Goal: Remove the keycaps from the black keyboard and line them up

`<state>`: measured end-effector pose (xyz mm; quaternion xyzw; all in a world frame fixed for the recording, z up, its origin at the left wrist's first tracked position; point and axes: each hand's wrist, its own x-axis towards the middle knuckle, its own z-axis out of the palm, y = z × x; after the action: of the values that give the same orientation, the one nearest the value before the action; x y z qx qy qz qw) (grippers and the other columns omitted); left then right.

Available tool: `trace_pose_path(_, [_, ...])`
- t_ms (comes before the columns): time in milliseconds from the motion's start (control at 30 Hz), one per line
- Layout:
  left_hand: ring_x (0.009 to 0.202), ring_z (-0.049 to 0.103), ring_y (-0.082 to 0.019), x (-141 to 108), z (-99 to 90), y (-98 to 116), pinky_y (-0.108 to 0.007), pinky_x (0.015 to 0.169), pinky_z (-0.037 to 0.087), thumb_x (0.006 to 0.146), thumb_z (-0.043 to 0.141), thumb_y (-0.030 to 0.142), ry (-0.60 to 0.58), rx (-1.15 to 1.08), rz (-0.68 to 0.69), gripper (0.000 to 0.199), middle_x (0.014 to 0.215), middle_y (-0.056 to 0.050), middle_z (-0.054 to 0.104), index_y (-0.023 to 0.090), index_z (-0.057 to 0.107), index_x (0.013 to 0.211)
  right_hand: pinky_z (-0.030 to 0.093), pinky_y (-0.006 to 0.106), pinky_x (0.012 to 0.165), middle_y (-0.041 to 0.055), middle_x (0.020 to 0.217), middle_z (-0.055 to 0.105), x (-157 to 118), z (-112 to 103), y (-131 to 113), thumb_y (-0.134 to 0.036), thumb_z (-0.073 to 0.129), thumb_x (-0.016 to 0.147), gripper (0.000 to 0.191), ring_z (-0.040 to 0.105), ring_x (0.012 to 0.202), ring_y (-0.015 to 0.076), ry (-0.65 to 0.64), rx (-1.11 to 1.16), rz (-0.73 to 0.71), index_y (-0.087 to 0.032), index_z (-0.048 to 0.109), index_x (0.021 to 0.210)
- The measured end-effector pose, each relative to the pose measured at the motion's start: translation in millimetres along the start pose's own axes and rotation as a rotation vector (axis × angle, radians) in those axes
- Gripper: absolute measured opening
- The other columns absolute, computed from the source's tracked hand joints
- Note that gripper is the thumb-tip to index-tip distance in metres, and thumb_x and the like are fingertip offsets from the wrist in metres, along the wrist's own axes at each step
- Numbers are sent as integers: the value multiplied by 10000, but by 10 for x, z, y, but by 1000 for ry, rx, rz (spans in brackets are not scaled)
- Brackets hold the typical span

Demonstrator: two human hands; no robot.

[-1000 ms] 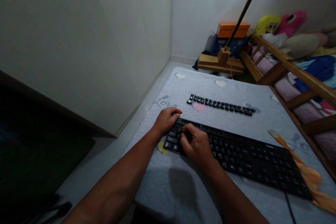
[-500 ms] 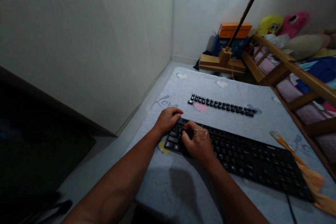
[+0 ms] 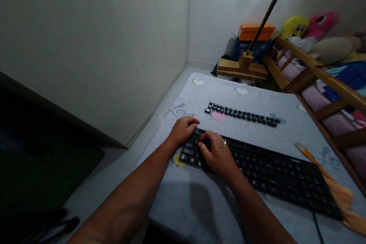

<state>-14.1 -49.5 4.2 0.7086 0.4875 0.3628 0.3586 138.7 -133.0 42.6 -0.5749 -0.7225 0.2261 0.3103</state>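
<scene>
A black computer keyboard [image 3: 265,171] lies slantwise on a cloth-covered table. My left hand [image 3: 183,129] holds its far left corner, thumb and fingers closed around the edge. Over the left part of the keys is my right hand [image 3: 219,152], its fingers curled and thumb and forefinger close together. Whatever is between those fingertips is hidden. Beyond the keyboard, loose black keycaps [image 3: 243,114] are laid out in two rows on the cloth.
An orange cloth [image 3: 340,194] and a brush [image 3: 305,152] lie by the keyboard's right end. The keyboard cable [image 3: 317,227] runs off the near edge. A pale cabinet [image 3: 128,65] stands left, a wooden bed rail [image 3: 337,80] right, and a wooden stand [image 3: 243,66] behind.
My right hand has shifted slightly and its wrist has tilted a little to the right, over the same keys. The left hand stays at the corner.
</scene>
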Motion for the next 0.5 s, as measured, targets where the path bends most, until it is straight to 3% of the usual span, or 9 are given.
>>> trace_pose_path(267, [861, 650, -174, -1, -7, 2, -305, 861, 501, 789, 519, 152, 10, 20, 13, 212, 906, -35, 711, 172, 709, 880, 406, 303, 728, 37, 793, 629, 75, -20, 11, -237, 550, 814, 81, 561, 771, 187, -63, 48, 129, -180, 598, 846])
trace_pose_path(500, [879, 651, -181, 1, -11, 8, -307, 859, 501, 792, 517, 151, 2, 18, 13, 212, 908, -41, 712, 168, 710, 877, 399, 320, 782, 62, 850, 627, 60, 15, -12, -223, 559, 811, 60, 545, 841, 205, -40, -19, 64, -179, 592, 837])
